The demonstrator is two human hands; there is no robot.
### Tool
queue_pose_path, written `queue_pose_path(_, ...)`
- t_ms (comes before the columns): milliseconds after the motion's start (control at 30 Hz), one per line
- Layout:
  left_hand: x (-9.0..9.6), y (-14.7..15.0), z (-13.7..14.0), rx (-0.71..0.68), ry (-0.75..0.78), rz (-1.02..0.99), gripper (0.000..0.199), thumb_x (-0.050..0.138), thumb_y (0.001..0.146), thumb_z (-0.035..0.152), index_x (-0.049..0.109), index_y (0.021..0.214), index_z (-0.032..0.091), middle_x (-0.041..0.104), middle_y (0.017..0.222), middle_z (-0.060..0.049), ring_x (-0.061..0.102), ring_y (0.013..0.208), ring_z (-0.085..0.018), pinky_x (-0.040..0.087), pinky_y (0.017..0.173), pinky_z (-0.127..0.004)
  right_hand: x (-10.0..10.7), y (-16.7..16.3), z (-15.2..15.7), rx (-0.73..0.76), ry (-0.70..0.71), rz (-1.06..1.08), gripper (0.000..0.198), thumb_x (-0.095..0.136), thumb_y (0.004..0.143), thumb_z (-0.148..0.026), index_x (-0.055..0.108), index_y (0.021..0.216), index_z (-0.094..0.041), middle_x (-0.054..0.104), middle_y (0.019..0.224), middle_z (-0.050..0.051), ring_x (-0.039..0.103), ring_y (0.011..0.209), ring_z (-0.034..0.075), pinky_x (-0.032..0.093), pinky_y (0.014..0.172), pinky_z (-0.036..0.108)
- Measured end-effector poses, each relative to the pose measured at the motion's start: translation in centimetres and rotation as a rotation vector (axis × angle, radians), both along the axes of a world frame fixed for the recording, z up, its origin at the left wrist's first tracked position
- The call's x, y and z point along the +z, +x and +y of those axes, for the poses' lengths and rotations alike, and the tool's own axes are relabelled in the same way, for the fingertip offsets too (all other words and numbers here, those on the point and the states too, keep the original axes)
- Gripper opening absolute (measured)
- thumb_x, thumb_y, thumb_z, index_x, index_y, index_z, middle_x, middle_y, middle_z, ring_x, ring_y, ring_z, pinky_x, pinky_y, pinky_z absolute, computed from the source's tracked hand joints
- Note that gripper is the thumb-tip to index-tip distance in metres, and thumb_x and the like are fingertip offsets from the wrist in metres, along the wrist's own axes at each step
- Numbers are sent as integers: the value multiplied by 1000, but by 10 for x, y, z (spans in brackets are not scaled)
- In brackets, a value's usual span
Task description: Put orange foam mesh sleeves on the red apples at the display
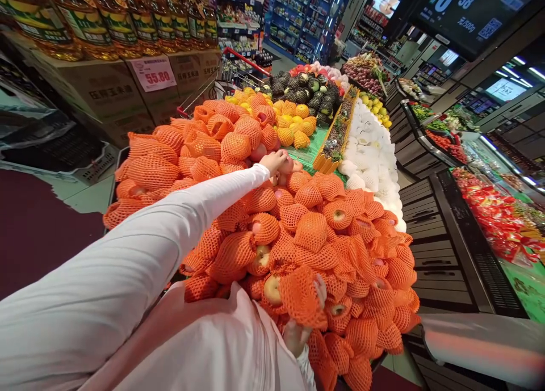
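Orange foam-netted apples [312, 232] are heaped across the display in front of me. My left hand [276, 162] stretches across to the far part of the heap, its fingers closed around a reddish apple [288, 165]. Close to my body, my right hand [297, 335] grips an orange foam fruit net [301, 295], with fingertips showing at its right edge. Whether fruit fills that net is hidden. Just left of it, a yellowish apple [272, 289] shows through the opening of its net.
Behind the heap lie yellow netted fruit [293, 121] and dark-netted fruit [304, 90]. White-netted fruit [369, 147] lines the right, beside a yellow divider [334, 133]. Oil bottles [114, 25] stand on cartons [108, 87] at left. A shopping cart [204, 93] stands behind.
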State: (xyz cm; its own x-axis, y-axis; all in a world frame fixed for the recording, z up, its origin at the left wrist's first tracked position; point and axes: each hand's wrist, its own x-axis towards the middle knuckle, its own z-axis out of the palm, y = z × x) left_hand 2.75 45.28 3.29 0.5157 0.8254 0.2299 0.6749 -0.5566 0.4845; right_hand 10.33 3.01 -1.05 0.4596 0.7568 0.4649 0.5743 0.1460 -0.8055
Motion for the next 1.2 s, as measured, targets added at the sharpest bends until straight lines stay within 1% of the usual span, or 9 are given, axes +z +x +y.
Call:
queue_pose_path(133, 17, -44, -39, -44, 106, -84, 67, 82, 69, 25, 50, 126, 13, 52, 124, -13, 52, 110, -26, 44, 97, -42, 18, -9, -1, -213, 145, 143, 56, 52, 84, -59, 45, 129, -26, 28, 150, 12, 28, 141, 38, 32, 107, 62)
queue_pose_path(300, 24, -108, -153, -283, 369, -403, 55, 70, 82, 31, 49, 130, 12, 50, 132, -12, 46, 124, -20, 42, 107, -40, 24, -15, -4, -388, 147, 362, 49, 56, 85, -27, 44, 133, -23, 33, 150, 12, 25, 144, 30, 20, 117, 56)
queue_pose_path(433, -16, -143, -253, -416, 333, -279, 40, 54, 92, 19, 50, 132, 18, 51, 138, -14, 45, 132, -21, 46, 105, -39, 29, -22, -13, -327, 156, 441, 58, 53, 86, -25, 36, 141, -24, 26, 155, 9, 17, 148, 28, 13, 119, 55)
queue_pose_path(567, -68, -157, -315, -625, 271, -116, 39, 42, 96, 14, 52, 133, 26, 56, 138, -8, 43, 136, -19, 39, 112, -40, 27, -39, -24, -145, 12, 357, 66, 59, 84, -27, 31, 143, -24, 29, 154, 11, 26, 144, 27, 19, 118, 53)
queue_pose_path(633, -84, -159, -330, -673, 235, -29, 43, 43, 95, 12, 50, 136, 24, 54, 141, -9, 41, 138, -20, 35, 114, -42, 14, -52, -31, 10, -111, 354, 66, 61, 84, -29, 30, 142, -22, 36, 149, 14, 36, 139, 27, 27, 116, 52)
queue_pose_path(733, -92, -162, -341, -574, 135, 84, 54, 45, 92, 10, 39, 144, 18, 43, 150, -13, 37, 140, -25, 36, 113, -44, -16, -70, -42, 212, -249, 357, 70, 65, 80, -33, 32, 140, -20, 41, 144, 17, 42, 135, 28, 34, 113, 49)
queue_pose_path(867, -83, -166, -343, -522, 46, 118, 69, 51, 84, 10, 31, 149, 17, 36, 154, -12, 33, 141, -29, 32, 114, -48, -40, -81, -56, 251, -321, 326, 76, 71, 75, -35, 35, 140, -20, 41, 146, 16, 38, 138, 30, 29, 116, 50)
queue_pose_path(1033, -59, -168, -357, -551, -27, -67, 63, 44, 88, 12, 30, 149, 17, 37, 153, -13, 27, 144, -26, 28, 117, -48, -20, -81, -70, 162, -317, 385, 75, 67, 81, -34, 29, 144, -21, 35, 151, 16, 34, 141, 29, 27, 116, 53)
queue_pose_path(1200, -43, -165, -394, -441, -319, -348, 44, 46, 95, 29, 46, 137, 17, 54, 139, -14, 51, 128, -25, 41, 108, -42, -2, -87, -80, 292, -139, 313, 78, 65, 81, -35, 25, 147, -23, 34, 151, 15, 36, 140, 30, 32, 114, 51)
